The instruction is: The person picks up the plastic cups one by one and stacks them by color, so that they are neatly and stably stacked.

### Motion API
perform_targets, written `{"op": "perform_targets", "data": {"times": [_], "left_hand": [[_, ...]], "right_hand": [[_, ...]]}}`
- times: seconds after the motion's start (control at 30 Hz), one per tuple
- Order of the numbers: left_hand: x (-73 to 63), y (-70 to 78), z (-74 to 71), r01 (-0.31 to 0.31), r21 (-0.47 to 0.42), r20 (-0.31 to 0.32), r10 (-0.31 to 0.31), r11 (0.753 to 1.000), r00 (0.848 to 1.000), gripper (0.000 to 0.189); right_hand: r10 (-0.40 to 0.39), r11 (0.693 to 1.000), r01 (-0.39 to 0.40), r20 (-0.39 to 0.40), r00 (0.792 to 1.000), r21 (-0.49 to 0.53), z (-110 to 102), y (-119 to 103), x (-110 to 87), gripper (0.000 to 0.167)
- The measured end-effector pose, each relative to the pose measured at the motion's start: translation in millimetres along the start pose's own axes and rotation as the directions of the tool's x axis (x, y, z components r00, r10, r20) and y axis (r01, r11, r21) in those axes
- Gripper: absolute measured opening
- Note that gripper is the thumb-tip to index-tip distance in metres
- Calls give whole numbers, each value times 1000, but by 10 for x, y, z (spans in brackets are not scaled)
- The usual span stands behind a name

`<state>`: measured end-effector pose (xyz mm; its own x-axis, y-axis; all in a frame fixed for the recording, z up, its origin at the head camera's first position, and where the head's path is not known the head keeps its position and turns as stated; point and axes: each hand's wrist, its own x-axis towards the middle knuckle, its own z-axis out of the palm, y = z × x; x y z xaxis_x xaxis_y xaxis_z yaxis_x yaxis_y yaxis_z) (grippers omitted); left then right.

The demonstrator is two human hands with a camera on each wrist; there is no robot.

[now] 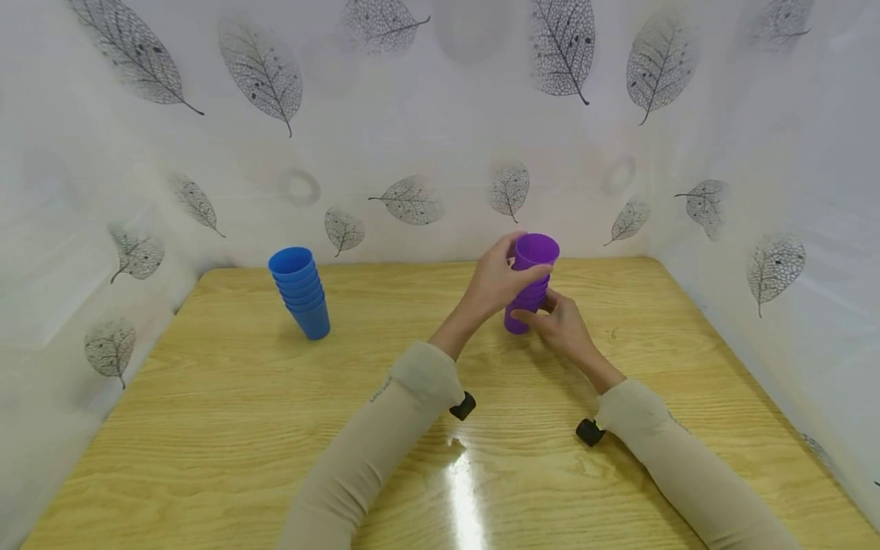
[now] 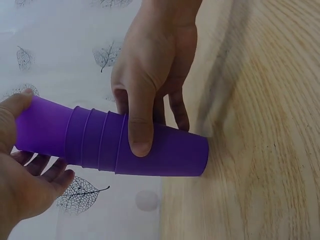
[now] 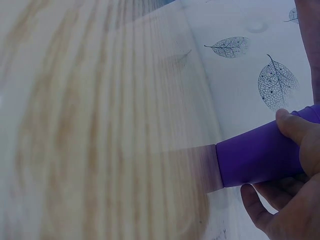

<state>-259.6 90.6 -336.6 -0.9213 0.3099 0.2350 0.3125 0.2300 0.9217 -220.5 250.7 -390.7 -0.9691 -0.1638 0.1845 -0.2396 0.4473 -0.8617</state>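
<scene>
A stack of nested purple cups (image 1: 529,294) stands upright at the right rear of the table, its base on the wood. The topmost purple cup (image 2: 45,125) sticks out farther than the rims below it. My left hand (image 1: 496,279) grips that top cup near its rim, thumb on the near side. Lower down, my right hand (image 1: 565,330) holds the bottom purple cup (image 3: 260,155) between thumb and fingers. In the left wrist view the right hand's thumb lies across the stack; some fingers are hidden behind it.
A stack of several nested blue cups (image 1: 302,294) stands at the left rear of the wooden table (image 1: 227,428). Behind and at both sides hangs a white sheet (image 1: 426,137) with a leaf print. Dark wrist cameras (image 1: 464,406) sit at both cuffs.
</scene>
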Motion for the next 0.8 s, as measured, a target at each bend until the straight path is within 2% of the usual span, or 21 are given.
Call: {"op": "perform_targets", "data": {"times": [0.17,0.3,0.4,0.43,0.53,0.63,0.73,0.8], "left_hand": [[-12,-36,-10,6,42,8,-6,999,1000,79],[-61,-74,-39,-19,88,-6,20,996,1000,76],[-119,-108,-66,-50,160,-11,52,986,999,76],[-140,-121,-77,-55,187,-12,59,981,998,76],[-207,-161,-129,-75,271,0,78,960,997,75],[-271,-205,-206,-100,363,23,99,926,995,76],[-337,-287,-302,-134,447,51,124,885,991,78],[-393,-340,-377,-140,486,66,123,863,990,81]], "right_hand": [[15,1000,-15,5,1000,-15,3,-30,9,47],[14,999,-14,-1,1000,-30,16,206,102,53],[19,999,-19,2,1000,-36,19,396,171,56],[19,999,-19,9,1000,-38,14,395,171,56],[22,999,-21,36,999,-32,-10,394,176,57],[4,999,-3,46,999,-32,-58,375,169,65],[-17,996,19,25,1000,-82,-113,340,155,78],[-43,988,43,3,999,-151,-152,317,141,86]]}}
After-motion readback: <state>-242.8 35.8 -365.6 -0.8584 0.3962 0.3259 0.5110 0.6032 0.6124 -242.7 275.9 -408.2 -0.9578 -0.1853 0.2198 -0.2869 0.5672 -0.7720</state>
